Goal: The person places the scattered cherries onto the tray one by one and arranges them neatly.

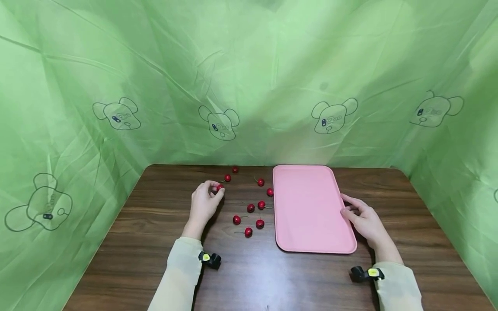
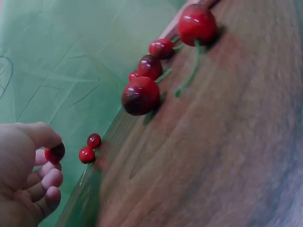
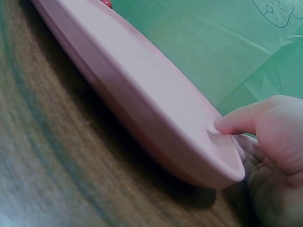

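Between thumb and fingers, my left hand (image 1: pixel 204 204) pinches a red cherry (image 2: pixel 56 152), just above the table at the left of the group. Several more cherries, most with green stems, lie loose on the wood between that hand and a pink tray; one cherry (image 1: pixel 270 192) is right beside the tray's left edge. The rectangular tray (image 1: pixel 307 211) has a low raised rim and nothing on it. My right hand (image 1: pixel 365 221) holds its right rim, thumb over the inner side and the other fingers outside, partly hidden by the tray.
A dark wooden table (image 1: pixel 249 276) bears everything. Green cloth (image 1: pixel 272 77) with mouse-head drawings hangs behind the table's back edge and along both sides. Each sleeve has a black strap with a small device at the wrist, such as the left wrist device (image 1: pixel 210 260).
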Demonstrator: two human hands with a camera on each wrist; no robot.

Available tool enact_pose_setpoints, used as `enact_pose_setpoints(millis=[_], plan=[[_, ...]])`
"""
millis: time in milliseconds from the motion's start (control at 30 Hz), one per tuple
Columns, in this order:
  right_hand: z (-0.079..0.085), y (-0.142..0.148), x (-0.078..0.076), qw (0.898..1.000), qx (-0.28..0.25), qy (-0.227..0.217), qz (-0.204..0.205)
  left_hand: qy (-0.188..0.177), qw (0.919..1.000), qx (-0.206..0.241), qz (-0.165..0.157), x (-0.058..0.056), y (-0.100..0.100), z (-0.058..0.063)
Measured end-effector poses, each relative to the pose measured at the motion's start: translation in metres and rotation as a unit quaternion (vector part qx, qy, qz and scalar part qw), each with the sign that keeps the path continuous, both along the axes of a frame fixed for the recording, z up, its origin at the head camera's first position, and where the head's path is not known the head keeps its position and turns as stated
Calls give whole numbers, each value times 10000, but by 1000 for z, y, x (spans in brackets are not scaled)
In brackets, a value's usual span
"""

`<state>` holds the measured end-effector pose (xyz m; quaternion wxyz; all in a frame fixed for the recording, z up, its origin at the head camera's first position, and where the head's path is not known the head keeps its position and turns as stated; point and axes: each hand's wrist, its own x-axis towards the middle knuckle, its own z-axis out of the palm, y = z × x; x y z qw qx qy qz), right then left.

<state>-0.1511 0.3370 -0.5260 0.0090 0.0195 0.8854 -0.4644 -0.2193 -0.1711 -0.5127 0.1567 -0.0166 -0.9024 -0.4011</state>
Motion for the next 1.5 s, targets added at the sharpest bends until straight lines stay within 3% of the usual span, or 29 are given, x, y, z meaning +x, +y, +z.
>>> enact_pose_setpoints(millis=[233, 500, 633, 767, 1000, 1200, 1333, 1500], plan=[[-3, -1, 0, 10000, 46, 32, -41, 305, 9990, -31, -331, -9, 10, -1], [-1, 0, 0, 9999, 58, 69, -62, 1037, 9867, -105, -1249, -29, 24, 3], [-4, -2, -2, 9997, 89, 187, -94, 1020, 9830, -60, -1523, -38, 32, 11], [-6, -4, -3, 9996, 52, 268, -122, 773, 9834, -90, -1639, -47, 44, 19], [-1, -3, 1, 9995, 80, 229, -194, 646, 9754, -286, -2089, -59, 102, 39], [3, -3, 3, 9994, 56, 270, -208, 346, 9654, -382, -2556, -60, 163, 55], [3, -3, 3, 9994, 51, 285, -195, 123, 9617, -702, -2646, -59, 200, 53], [1, -4, 2, 9994, 81, 245, -223, -103, 9579, -715, -2778, -57, 239, 39]])
